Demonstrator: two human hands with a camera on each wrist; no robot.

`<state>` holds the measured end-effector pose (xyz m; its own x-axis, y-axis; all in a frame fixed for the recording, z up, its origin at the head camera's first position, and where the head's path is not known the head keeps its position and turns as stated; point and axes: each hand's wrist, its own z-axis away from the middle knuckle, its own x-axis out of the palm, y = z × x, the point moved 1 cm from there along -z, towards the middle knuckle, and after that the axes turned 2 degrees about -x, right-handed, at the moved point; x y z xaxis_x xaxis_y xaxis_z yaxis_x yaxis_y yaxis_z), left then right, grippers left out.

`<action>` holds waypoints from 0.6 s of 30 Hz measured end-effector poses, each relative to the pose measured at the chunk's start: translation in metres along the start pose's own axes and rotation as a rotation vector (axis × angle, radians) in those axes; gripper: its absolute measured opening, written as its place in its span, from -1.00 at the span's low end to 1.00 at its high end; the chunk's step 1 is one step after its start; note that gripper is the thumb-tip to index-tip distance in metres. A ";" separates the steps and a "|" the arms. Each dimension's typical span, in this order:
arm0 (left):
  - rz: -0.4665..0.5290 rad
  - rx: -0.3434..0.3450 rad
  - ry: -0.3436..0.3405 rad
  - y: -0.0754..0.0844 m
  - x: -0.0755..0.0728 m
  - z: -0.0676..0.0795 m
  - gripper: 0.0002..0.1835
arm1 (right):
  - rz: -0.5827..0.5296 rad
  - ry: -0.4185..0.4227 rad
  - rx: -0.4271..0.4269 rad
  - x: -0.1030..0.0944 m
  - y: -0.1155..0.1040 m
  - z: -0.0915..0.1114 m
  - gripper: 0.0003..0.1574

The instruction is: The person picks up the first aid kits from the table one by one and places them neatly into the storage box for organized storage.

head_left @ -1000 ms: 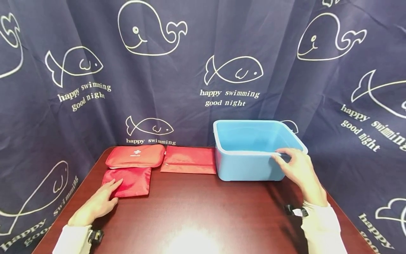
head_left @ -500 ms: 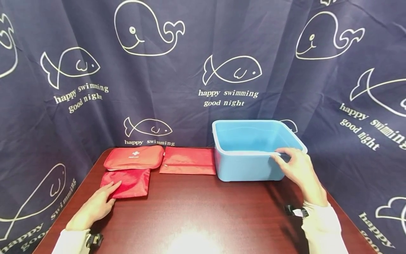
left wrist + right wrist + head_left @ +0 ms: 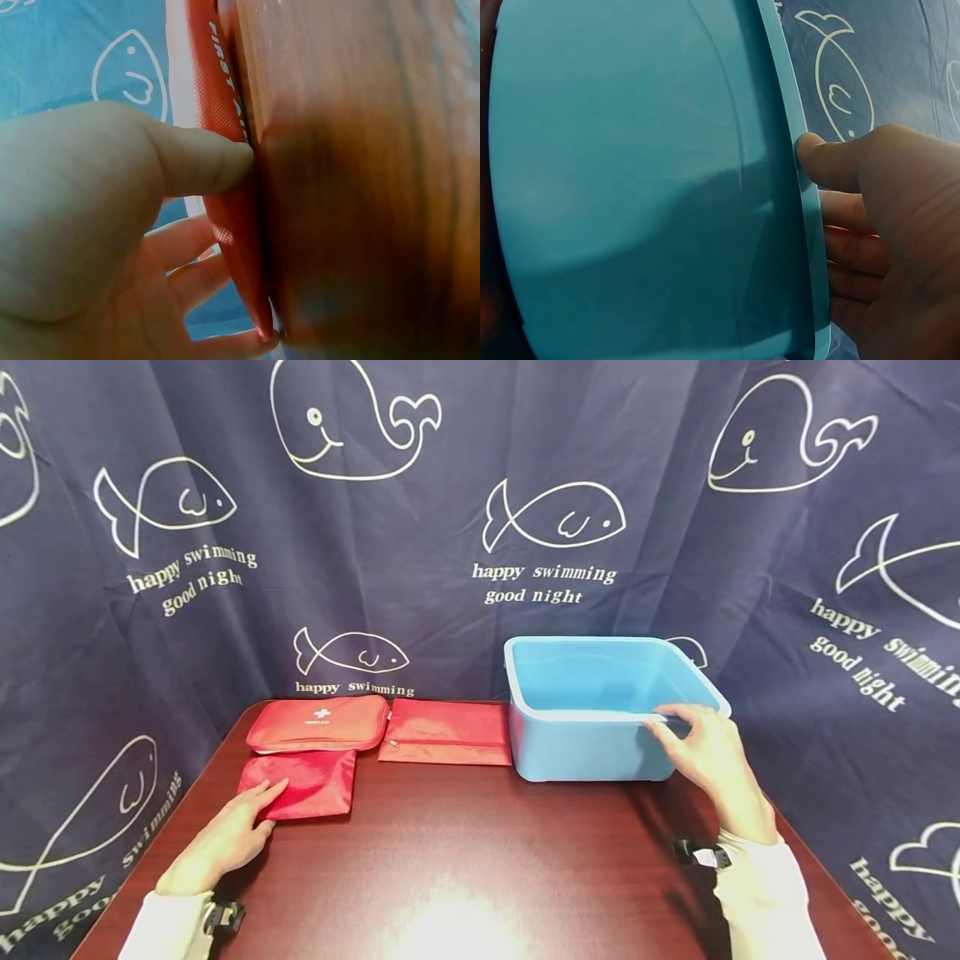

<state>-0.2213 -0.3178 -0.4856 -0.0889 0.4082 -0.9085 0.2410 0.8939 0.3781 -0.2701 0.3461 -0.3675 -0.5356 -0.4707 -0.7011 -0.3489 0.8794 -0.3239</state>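
My left hand [image 3: 228,839] rests on a small flat red pouch [image 3: 315,785] at the table's left, fingers stretched out over its top. In the left wrist view the thumb of my left hand [image 3: 90,217] touches the near edge of the red pouch [image 3: 217,82], which bears "FIRST AID" lettering. To the right stands a light blue plastic bin [image 3: 592,752]. My right hand [image 3: 708,756] pinches its front rim near the right corner. From the right wrist, the thumb of my right hand [image 3: 900,217] lies against the rim of the blue bin [image 3: 630,127], with the fingers behind it.
A red first aid case [image 3: 318,727] with a white cross touches the pouch's far edge. Between it and the bin lies a flat red zip pouch [image 3: 450,743]. A dark curtain [image 3: 450,543] hangs behind the brown wooden table [image 3: 465,843].
The head view has tilted slightly. Both hands keep nearly the same places, the left thumb drawing a little closer to the pouch's edge. The pouches and the bin stay put.
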 end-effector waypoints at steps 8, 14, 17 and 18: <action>0.016 0.021 0.016 -0.001 0.003 0.000 -0.32 | 0.002 -0.020 0.020 0.000 0.002 -0.001 -0.67; -0.015 0.032 0.062 0.003 0.001 0.003 -0.39 | -0.002 -0.017 0.016 0.000 0.002 0.003 -0.68; -0.049 0.022 0.121 0.007 -0.005 -0.001 -0.43 | -0.008 -0.009 0.010 0.000 0.001 -0.001 -0.66; -0.054 0.004 0.137 0.008 -0.007 -0.001 -0.44 | -0.011 -0.010 0.012 0.000 0.000 0.000 -0.65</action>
<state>-0.2192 -0.3130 -0.4760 -0.2328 0.3814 -0.8946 0.2361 0.9145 0.3285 -0.2704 0.3464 -0.3674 -0.5239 -0.4798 -0.7038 -0.3455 0.8749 -0.3392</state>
